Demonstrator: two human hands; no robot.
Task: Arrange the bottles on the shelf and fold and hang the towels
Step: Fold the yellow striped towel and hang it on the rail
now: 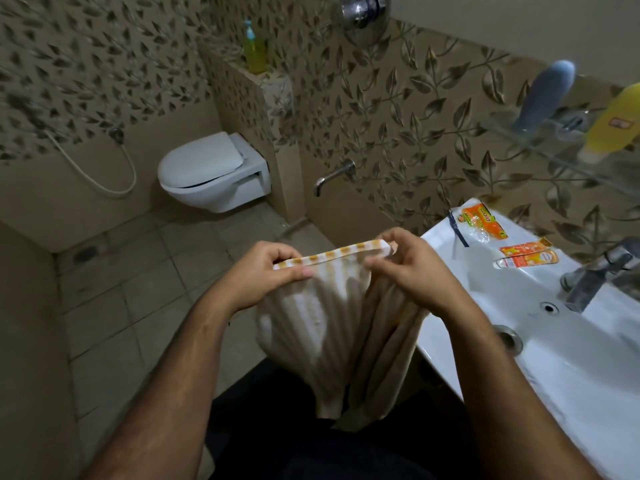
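A head-worn camera looks down into a tiled bathroom. In the middle of the frame, two bare hands hold up a cream towel (332,317) with an orange-and-white checked band along its top edge. The left hand (273,271) pinches the left end of that band between thumb and fingers, a narrow grip closed on the cloth. The right hand (408,265) curls its fingers around the right end of the band, gripping the towel too. The rest of the towel hangs down in loose folds between the forearms, in front of the person's dark clothing at the bottom of the frame.

At the right sits a white sink (554,358) with a metal tap (595,275); orange packets (485,223) and an orange tube (530,259) lie on its rim. Above it, at the upper right, a glass shelf (540,147) carries a blue bottle (547,95) and a yellow bottle (616,119) (both blurred). A green-yellow pump bottle (254,48) stands on a tiled ledge at the top centre. A white wall-hung toilet (211,171) with its lid down is at the centre left.
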